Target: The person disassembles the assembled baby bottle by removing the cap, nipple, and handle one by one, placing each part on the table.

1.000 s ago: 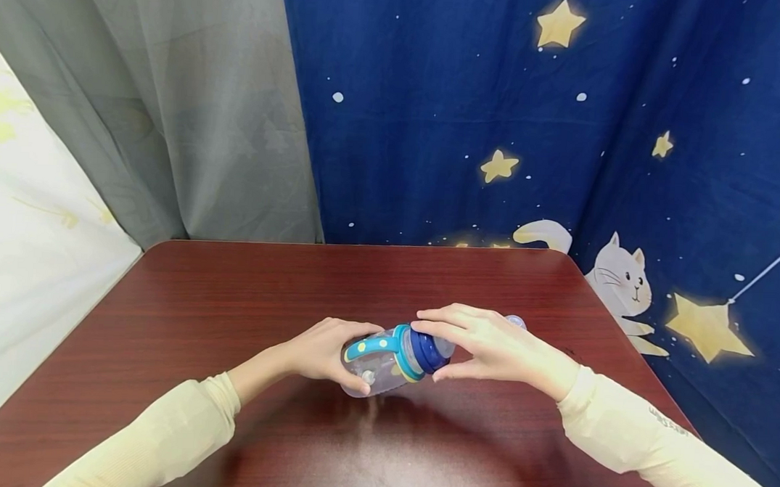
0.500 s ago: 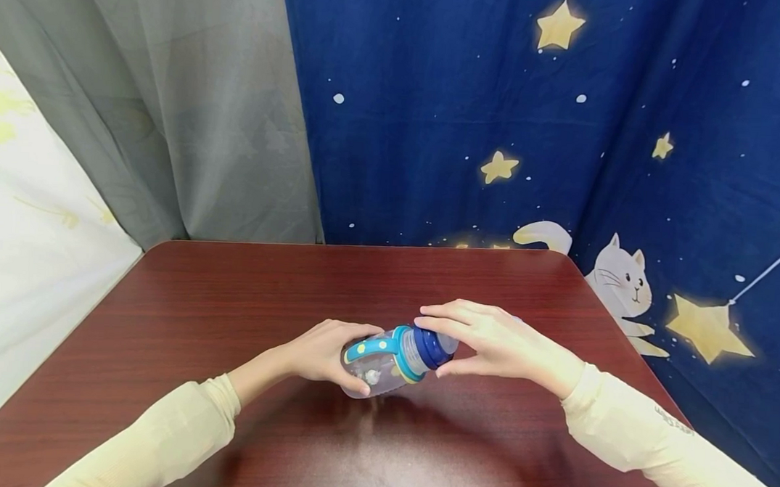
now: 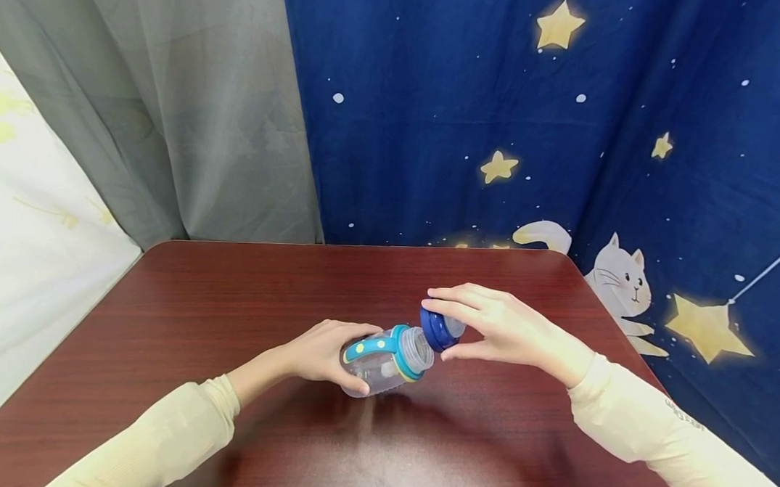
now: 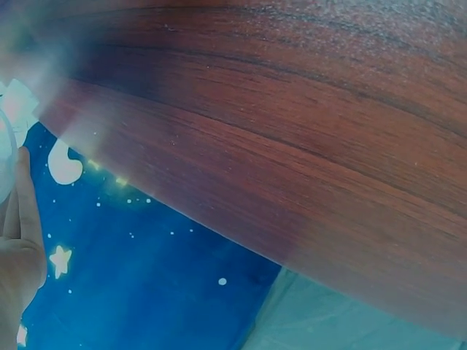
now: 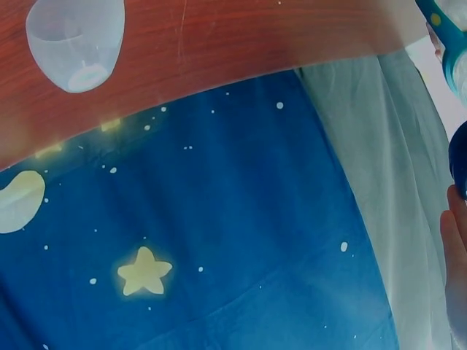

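A clear baby bottle (image 3: 379,376) with a teal handle (image 3: 374,347) lies tilted above the table, its threaded neck (image 3: 419,349) bare and facing right. My left hand (image 3: 328,351) grips its lower end, thumb on the near side. In my right hand (image 3: 500,330) is the dark blue bottle collar (image 3: 438,330) with a translucent top, held between thumb and fingers just off the neck. The left wrist view catches only my left fingers (image 4: 26,197) and a sliver of bottle. At the right wrist view's edge, my fingers (image 5: 456,240) touch the collar (image 5: 458,157).
A clear dome-shaped cover (image 5: 76,45) rests on the brown table (image 3: 251,281); in the head view my right hand hides it. Behind the table hang a grey curtain (image 3: 232,120) and a blue star-patterned curtain (image 3: 408,128).
My right hand has moved up and to the right, taking the blue collar off the bottle's neck and baring the threads. My left hand and the bottle have stayed nearly still.
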`<action>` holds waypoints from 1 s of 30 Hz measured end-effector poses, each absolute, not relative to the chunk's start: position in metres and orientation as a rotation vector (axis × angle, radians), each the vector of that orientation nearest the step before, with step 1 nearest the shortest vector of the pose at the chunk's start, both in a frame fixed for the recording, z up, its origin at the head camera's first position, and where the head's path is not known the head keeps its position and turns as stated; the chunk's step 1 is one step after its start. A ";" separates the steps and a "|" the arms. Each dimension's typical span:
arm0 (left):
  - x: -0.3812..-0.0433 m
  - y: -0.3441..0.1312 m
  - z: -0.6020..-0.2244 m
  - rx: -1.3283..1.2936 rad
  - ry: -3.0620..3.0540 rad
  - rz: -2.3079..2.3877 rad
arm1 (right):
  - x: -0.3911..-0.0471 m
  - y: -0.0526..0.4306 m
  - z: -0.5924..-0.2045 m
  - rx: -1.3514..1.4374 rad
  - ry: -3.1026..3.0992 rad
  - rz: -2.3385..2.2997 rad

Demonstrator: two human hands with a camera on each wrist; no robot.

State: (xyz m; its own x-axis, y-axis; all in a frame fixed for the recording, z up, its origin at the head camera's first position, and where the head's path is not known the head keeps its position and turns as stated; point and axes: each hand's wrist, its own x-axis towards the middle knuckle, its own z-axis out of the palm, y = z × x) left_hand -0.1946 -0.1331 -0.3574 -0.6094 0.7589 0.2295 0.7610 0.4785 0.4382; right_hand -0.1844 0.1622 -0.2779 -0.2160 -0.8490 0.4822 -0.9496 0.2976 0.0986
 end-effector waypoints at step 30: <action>-0.198 -0.135 -0.367 -1.353 -2.724 -0.840 | -0.196 0.169 -0.247 1.521 -1.999 0.295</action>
State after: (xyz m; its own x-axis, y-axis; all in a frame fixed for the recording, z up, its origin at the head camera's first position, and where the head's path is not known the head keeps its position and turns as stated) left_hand -0.1978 -0.1349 -0.3668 -0.6319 0.7441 0.2167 0.7369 0.4902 0.4655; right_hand -0.1957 0.1686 -0.2467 -0.1605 -0.7972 0.5821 -0.9314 0.3176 0.1781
